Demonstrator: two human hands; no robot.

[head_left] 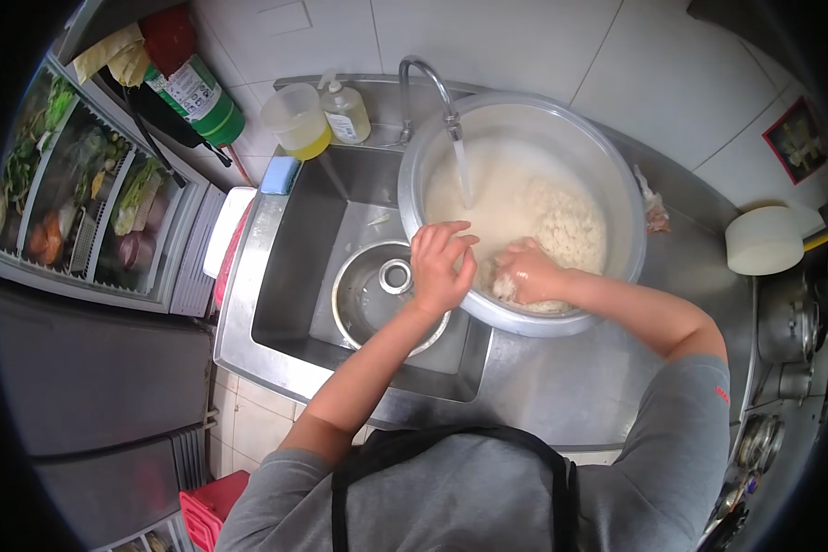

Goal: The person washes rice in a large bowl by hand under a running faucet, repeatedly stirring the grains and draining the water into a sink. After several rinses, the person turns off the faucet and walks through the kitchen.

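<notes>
Nearest my camera is the grey shirt (pixel 460 488). My left hand (pixel 442 267) is at the pot (pixel 534 323) rim, fingers loosely open. My right hand (pixel 527 274) contacts pale grains (pixel 572 235) inside the pot; I cannot confirm finger closure. The tap (pixel 452 124) discharges water.

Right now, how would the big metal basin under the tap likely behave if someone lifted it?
The basin would probably feel heavy, as it holds cloudy water and a mound of pale grains. Tilted, it would likely slosh, with water running in from the tap. Being metal, it's probably stiff.
</notes>
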